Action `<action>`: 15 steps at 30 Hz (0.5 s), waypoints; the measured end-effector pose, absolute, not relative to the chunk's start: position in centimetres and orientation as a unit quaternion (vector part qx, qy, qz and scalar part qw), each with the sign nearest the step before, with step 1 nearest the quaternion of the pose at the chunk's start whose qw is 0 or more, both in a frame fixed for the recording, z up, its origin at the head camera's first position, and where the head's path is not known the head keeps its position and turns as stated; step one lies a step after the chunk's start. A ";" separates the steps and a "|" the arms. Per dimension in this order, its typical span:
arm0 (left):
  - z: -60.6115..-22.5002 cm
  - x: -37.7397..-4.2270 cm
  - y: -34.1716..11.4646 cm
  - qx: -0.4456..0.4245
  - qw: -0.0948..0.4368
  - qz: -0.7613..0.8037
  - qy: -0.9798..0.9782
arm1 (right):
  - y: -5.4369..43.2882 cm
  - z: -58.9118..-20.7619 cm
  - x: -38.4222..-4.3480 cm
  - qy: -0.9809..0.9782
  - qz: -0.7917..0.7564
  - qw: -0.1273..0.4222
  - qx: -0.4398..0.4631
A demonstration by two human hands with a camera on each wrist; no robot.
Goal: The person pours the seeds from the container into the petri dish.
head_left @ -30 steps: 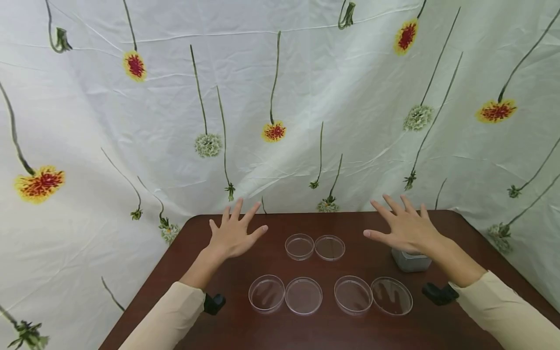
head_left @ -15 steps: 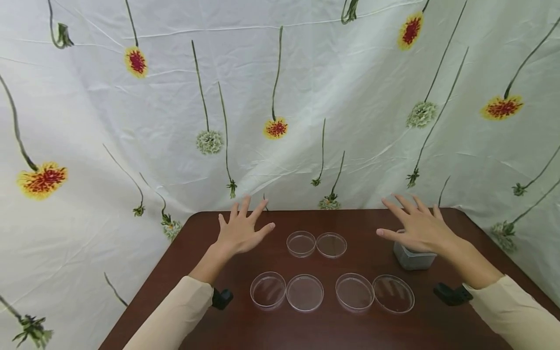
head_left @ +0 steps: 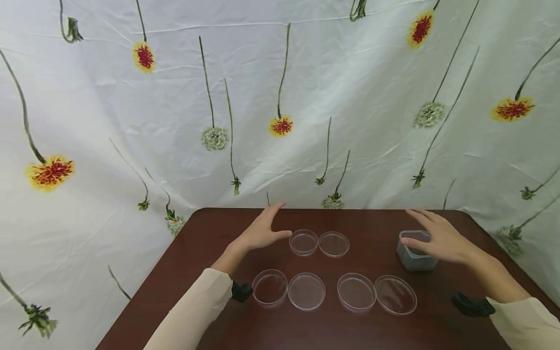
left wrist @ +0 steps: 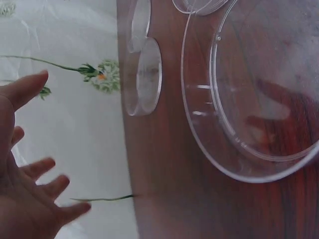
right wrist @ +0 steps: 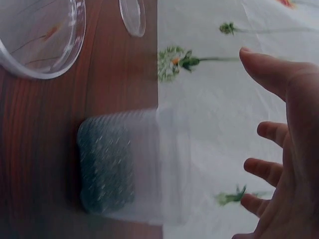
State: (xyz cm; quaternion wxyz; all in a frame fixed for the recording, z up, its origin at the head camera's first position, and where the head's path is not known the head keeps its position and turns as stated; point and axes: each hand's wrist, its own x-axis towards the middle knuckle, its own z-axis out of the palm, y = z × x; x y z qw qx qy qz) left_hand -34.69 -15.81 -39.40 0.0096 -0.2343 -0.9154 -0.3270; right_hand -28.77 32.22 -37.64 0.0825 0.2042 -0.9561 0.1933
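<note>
My left hand hovers over the table with thumb and fingers spread apart, holding nothing. Its thumb tip comes right up to the rim of the back-left petri dish in the head view. My right hand overlaps a translucent square plastic tub at the back right. That hand holds nothing either; its fingers are extended, with the thumb apart from them. In the right wrist view the tub has dark, speckled contents in its lower part, and the fingers are above its rim level.
Beside the back-left dish sits another clear dish. Two more pairs stand nearer: a left pair with a dish and a right pair with a dish. A flowered white cloth hangs behind the dark wooden table.
Both hands have moved right and turned more side-on, from palms down with splayed fingers. The left has come near the back dishes, the right further over the tub.
</note>
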 end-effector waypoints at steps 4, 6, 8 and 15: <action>-40.1 -35.7 -15.2 -0.221 -0.037 -0.369 -0.902 | 34.1 -38.7 -28.7 -0.951 0.222 0.092 0.195; -40.3 -36.2 -15.1 -0.214 -0.067 -0.379 -0.898 | 34.9 -39.2 -28.7 -0.950 0.235 0.090 0.187; -40.7 -36.7 -15.0 -0.214 -0.098 -0.386 -0.892 | 35.6 -39.8 -28.6 -0.948 0.252 0.081 0.176; -41.9 -37.9 -13.8 -0.244 -0.159 -0.357 -0.888 | 37.3 -42.0 -28.5 -0.911 0.385 -0.005 0.148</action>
